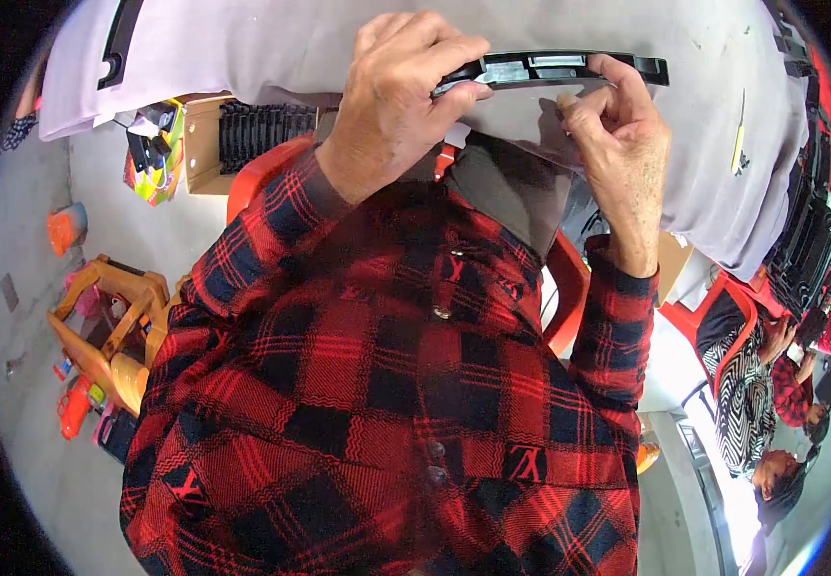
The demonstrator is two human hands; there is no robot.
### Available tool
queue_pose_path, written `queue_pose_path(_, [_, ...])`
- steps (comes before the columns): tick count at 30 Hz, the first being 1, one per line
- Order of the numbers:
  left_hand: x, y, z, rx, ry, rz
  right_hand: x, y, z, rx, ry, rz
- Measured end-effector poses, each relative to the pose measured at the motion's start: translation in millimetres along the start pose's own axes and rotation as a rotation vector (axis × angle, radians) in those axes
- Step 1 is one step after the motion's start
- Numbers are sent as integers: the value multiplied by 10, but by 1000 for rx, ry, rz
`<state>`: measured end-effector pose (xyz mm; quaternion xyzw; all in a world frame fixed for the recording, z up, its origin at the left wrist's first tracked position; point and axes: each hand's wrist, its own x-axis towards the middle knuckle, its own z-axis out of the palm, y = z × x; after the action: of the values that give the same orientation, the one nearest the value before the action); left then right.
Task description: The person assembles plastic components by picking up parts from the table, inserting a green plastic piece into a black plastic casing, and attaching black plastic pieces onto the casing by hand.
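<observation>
A long, narrow black plastic strip [569, 67] with several recessed openings is held just over the cloth-covered table. My left hand [401, 91] pinches its left end between thumb and fingers. Near its right half is my right hand [622, 134], with the index finger bent against the strip. The thumb and remaining fingers of that hand are curled together below it. Something small and pale shows at the thumb tip, too small to name. Pale patches are visible inside the strip's openings.
Grey cloth covers the table [281, 48]. Another black strip [123, 43] lies far left, and a thin yellow-handled tool [739, 144] right. A cardboard box [204, 144] of black parts stands below left. Black parts [809, 250] are piled right, near other people. A wooden chair [113, 317] stands left.
</observation>
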<state>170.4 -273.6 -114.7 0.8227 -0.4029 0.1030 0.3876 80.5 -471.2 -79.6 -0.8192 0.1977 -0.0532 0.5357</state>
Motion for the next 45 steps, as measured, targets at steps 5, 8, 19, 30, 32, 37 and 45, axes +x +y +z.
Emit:
queue_pose_path(5, [38, 46, -33, 10, -32, -17, -11, -3, 13, -3, 19, 1])
queue_pose_path(8, [36, 41, -30, 10, -33, -17, -11, 8, 17, -140, 29, -59])
queue_pose_path(19, [52, 31, -39, 3, -42, -4, -8, -18, -21, -227, -24, -94])
queue_pose_path(30, [229, 220, -242, -41, -166, -15, -8, -5, -65, -147, -34, -24])
queue_pose_path(32, [298, 242, -256, -100, -143, -22, -6, -2, -70, -107, -51, -14])
queue_pose_path(37, [414, 41, 129, -335, 274, 393, -35, -103, -104, 81, -43, 49])
queue_pose_path(45, [634, 369, -14, -131, -260, -54, 109, -12, -245, 61, 241, -82])
